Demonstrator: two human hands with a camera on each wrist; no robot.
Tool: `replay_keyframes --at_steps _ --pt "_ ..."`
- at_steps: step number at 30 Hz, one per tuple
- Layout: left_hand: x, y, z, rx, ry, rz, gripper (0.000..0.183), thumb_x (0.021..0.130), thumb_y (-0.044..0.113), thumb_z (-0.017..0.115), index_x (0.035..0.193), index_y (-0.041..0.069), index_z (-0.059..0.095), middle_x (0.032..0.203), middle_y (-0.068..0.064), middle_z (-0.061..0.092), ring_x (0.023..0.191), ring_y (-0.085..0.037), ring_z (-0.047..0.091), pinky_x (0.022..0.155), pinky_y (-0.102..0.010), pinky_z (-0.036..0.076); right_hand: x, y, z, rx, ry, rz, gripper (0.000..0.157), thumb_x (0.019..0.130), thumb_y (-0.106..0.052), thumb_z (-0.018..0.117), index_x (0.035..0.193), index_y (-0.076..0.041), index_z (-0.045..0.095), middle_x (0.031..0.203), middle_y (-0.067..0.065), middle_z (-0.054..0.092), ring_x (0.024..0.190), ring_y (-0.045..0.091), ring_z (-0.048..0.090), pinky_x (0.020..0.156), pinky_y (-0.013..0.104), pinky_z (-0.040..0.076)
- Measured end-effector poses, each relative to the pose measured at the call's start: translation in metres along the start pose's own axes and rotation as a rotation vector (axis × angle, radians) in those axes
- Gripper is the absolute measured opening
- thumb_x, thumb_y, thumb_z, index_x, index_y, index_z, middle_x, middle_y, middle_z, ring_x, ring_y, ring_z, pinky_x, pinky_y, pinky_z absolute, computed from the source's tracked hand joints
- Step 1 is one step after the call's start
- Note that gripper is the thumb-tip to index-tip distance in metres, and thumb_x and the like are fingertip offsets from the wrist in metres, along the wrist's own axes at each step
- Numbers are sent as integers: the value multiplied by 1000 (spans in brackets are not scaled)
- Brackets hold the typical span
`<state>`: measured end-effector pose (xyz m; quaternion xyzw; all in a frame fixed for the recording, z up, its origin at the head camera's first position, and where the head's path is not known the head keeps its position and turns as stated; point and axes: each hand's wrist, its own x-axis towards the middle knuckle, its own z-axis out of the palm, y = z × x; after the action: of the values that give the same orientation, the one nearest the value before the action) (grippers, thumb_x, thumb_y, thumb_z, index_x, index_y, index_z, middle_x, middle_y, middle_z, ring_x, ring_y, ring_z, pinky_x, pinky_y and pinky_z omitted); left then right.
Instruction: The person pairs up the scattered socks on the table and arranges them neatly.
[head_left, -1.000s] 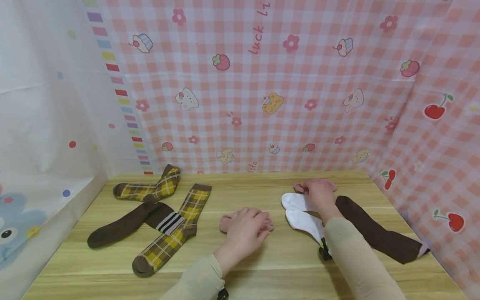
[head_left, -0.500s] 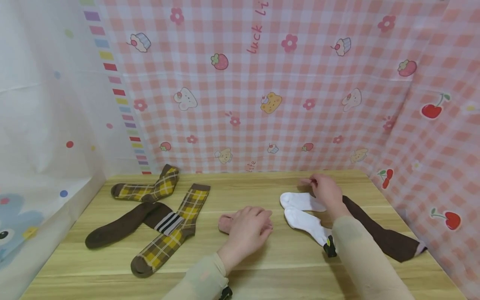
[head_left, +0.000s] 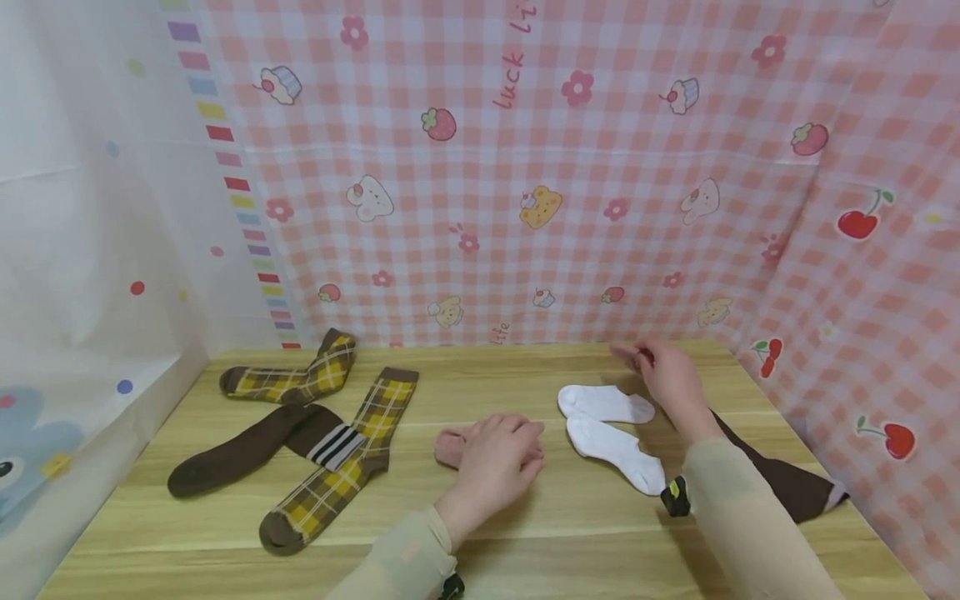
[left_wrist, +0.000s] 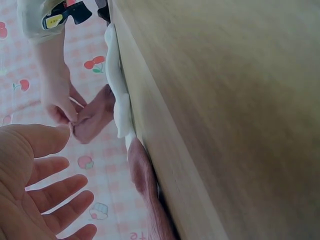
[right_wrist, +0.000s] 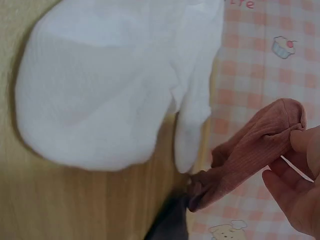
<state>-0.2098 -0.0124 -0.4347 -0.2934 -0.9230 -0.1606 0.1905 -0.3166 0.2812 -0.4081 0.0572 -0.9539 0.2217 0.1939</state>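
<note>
My right hand [head_left: 675,387] pinches a dusty-pink sock [right_wrist: 250,150] between thumb and fingers near the back right of the table. The sock hangs up off the table at that end, and its other end is low by the dark sock. My left hand [head_left: 495,458], fingers relaxed and spread in the left wrist view, is over a second pink sock [head_left: 452,447] in the middle, partly hiding it. Two white ankle socks, one farther back [head_left: 600,403] and one nearer [head_left: 617,452], lie flat left of my right arm. That arm partly covers a dark brown sock [head_left: 787,482].
On the left, a yellow plaid sock [head_left: 270,385] lies at the back. A dark brown sock [head_left: 232,462] with a striped cuff overlaps another plaid sock [head_left: 397,404]. Patterned cloth [head_left: 480,167] stands behind the wooden table [head_left: 525,550] and at both sides.
My right hand has moved to the right and backward, drawing the pink sock up and away from behind the white socks. The left hand has hardly moved.
</note>
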Motion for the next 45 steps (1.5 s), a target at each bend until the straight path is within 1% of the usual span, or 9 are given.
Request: replay_keyframes --at_steps 5,12,17,20,23,28,38,42,45 --pt "1 0 1 -1 0 -7 38 87 30 76 122 16 69 115 -2 67 108 -22 59 94 -41 46 -4 -6 -8 -11 35 -36 11 97 -6 61 105 1 64 98 22 67 90 41 63 78 57 49" --pt "3 1 0 -21 8 -10 40 87 29 77 124 15 68 116 -3 67 108 -22 60 94 -42 47 -11 -18 -17 -1 22 -71 11 97 -7 62 105 0 66 98 19 67 89 37 62 79 54 50" --pt "5 1 -1 -30 7 -21 41 87 29 77 124 14 68 117 -4 67 108 -23 60 94 -42 47 -24 -28 -21 -15 37 -144 10 94 -6 65 102 -1 69 92 16 69 81 33 63 71 52 51" --pt "6 0 -1 -34 5 -27 41 87 28 77 124 14 68 116 -4 67 108 -23 60 94 -42 47 -33 -34 -18 -10 35 -194 11 93 -5 67 102 -1 69 92 15 70 81 33 65 71 51 52" --pt "6 -1 -1 -33 6 -28 41 87 29 77 123 14 68 115 -4 68 107 -23 61 93 -43 48 -42 -40 -13 0 19 -245 9 91 -4 68 101 -3 69 93 14 71 83 33 67 72 51 53" --pt "7 -1 0 -37 6 -29 40 87 29 77 123 13 68 115 -4 68 107 -23 61 92 -43 48 -56 -48 -5 1 -25 -280 7 90 -4 71 96 -7 70 90 8 71 81 28 67 69 47 54" --pt "8 -3 4 -55 -3 -34 40 87 28 77 122 12 68 114 -5 68 105 -23 62 93 -41 49 -71 -53 10 10 -115 -336 6 86 -13 77 88 -15 73 78 -9 66 69 9 59 63 34 50" --pt "10 -4 6 -68 -17 -47 41 87 29 77 123 12 68 114 -5 68 105 -23 62 94 -39 48 -75 -53 10 18 -153 -368 5 87 -15 77 90 -15 73 80 -10 67 70 7 59 64 32 51" --pt "11 -3 7 -86 -32 -64 40 88 29 76 123 12 68 113 -5 68 105 -23 62 93 -37 49 -76 -52 9 9 -156 -351 6 88 -16 76 93 -14 73 84 -7 69 73 9 62 64 33 52"
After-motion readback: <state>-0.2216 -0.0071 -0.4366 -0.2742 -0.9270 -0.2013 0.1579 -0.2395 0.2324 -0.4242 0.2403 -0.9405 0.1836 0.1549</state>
